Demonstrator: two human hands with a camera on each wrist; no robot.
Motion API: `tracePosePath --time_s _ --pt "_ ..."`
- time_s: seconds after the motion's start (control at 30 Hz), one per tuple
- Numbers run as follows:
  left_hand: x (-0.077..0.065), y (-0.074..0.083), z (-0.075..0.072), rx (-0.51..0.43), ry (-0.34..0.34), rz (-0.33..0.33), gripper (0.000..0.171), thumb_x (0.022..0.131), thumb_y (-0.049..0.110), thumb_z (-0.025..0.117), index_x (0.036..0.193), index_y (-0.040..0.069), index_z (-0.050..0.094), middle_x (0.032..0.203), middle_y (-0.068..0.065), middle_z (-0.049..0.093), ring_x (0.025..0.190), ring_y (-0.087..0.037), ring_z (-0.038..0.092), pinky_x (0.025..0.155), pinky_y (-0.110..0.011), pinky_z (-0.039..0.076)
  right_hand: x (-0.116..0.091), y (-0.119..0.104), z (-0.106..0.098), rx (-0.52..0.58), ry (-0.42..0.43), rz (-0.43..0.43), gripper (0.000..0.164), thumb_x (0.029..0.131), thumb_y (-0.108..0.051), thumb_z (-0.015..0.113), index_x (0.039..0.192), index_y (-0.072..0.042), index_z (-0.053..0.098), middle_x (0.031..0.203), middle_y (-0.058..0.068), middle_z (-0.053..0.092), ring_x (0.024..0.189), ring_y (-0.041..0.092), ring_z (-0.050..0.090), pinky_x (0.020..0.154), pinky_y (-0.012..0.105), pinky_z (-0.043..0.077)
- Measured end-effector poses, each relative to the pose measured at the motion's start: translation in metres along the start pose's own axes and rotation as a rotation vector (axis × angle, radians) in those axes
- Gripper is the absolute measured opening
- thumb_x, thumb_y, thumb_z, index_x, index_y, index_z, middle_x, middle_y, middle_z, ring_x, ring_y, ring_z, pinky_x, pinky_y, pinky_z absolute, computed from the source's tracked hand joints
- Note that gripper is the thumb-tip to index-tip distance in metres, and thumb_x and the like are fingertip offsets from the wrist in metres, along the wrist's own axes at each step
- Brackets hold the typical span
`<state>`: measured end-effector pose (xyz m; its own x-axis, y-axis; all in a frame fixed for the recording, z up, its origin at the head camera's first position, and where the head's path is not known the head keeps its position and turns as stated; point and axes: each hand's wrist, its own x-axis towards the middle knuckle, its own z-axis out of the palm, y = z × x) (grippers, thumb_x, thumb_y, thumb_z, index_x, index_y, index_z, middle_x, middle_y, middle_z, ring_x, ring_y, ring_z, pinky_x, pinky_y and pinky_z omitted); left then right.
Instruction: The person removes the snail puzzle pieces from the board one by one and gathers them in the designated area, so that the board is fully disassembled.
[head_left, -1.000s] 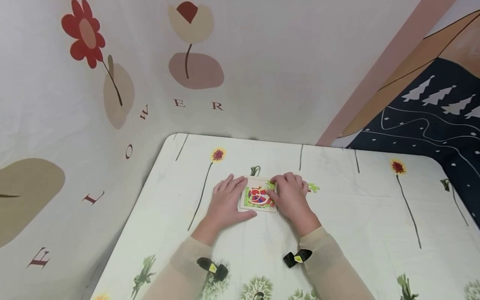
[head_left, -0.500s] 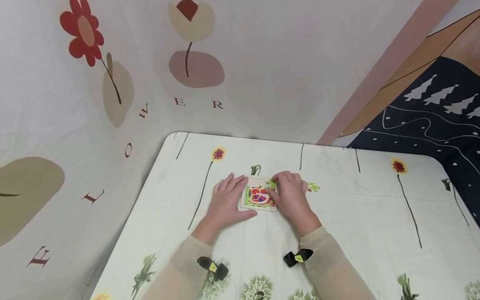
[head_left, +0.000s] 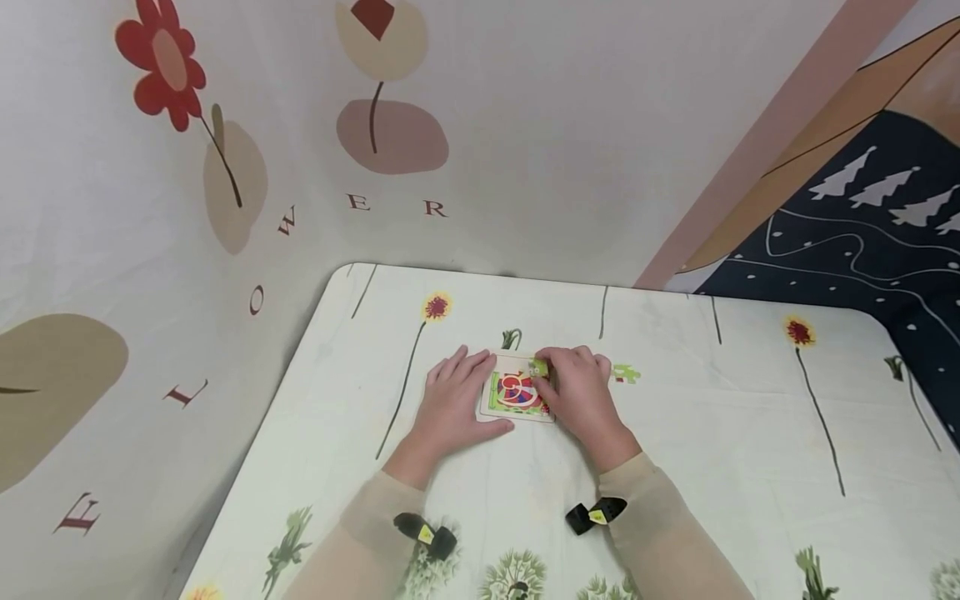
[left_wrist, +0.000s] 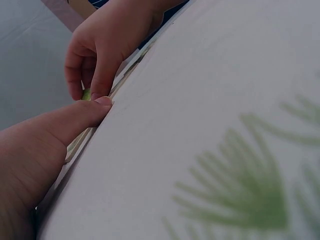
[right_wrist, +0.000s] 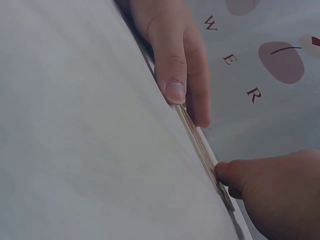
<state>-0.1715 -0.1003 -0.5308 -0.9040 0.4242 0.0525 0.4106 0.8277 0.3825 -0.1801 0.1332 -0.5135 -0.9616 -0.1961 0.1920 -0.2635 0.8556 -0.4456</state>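
A small square puzzle board (head_left: pixel 512 363) with a red and purple snail picture lies on the table. Along its left side rests my left hand (head_left: pixel 452 404), fingers straight, its thumb stretched along the near edge. In the left wrist view the left thumb (left_wrist: pixel 82 117) touches that edge. My right hand (head_left: pixel 585 392) pinches a green puzzle piece (head_left: pixel 537 367) between thumb and fingers over the board's far right corner. The right thumb (right_wrist: pixel 232 171) sits low at the board in the right wrist view. My right fingers hide part of the piece and the board's right side.
A loose green and red puzzle piece (head_left: pixel 626 373) lies just right of my right hand. The tabletop (head_left: pixel 712 450) has a flower-print cover. Printed fabric walls (head_left: pixel 525 167) rise behind and to the left of it.
My right hand shifts slightly left with the green puzzle piece, which now shows more at the fingertips. More of the loose piece is uncovered. My left hand stays in place.
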Motion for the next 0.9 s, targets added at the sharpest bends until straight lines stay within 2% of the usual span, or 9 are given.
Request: tracePosePath --time_s 0.37,0.57,0.9 --pt "0.0001 0.0011 0.0001 -0.003 -0.003 -0.004 0.106 0.085 0.070 0.077 0.166 0.012 0.040 0.169 -0.004 0.039 0.160 -0.036 0.021 0.124 -0.058 0.020 -0.0012 0.0036 0.0023 -0.018 0.034 -0.058 0.046 0.096 -0.024 0.083 0.139 -0.012 0.072 0.127 0.007 0.075 0.113 0.030 0.058 0.102 0.059 0.032" --pt "0.0006 0.0011 0.0002 -0.003 -0.002 -0.004 0.106 0.085 0.070 0.077 0.166 0.012 0.040 0.169 -0.005 0.039 0.160 -0.037 0.021 0.124 -0.059 0.021 -0.0024 0.0033 0.0039 0.015 0.060 -0.076 0.048 0.094 -0.022 0.084 0.139 -0.010 0.072 0.124 0.008 0.075 0.111 0.029 0.059 0.100 0.059 0.034" --pt "0.0019 0.0002 0.0010 -0.001 0.002 0.000 0.107 0.085 0.071 0.077 0.166 0.013 0.040 0.170 -0.004 0.038 0.160 -0.036 0.021 0.125 -0.058 0.020 -0.0063 0.0062 0.0000 0.030 0.113 -0.062 0.053 0.092 -0.019 0.087 0.142 -0.010 0.069 0.127 0.009 0.074 0.117 0.031 0.058 0.105 0.060 0.032"
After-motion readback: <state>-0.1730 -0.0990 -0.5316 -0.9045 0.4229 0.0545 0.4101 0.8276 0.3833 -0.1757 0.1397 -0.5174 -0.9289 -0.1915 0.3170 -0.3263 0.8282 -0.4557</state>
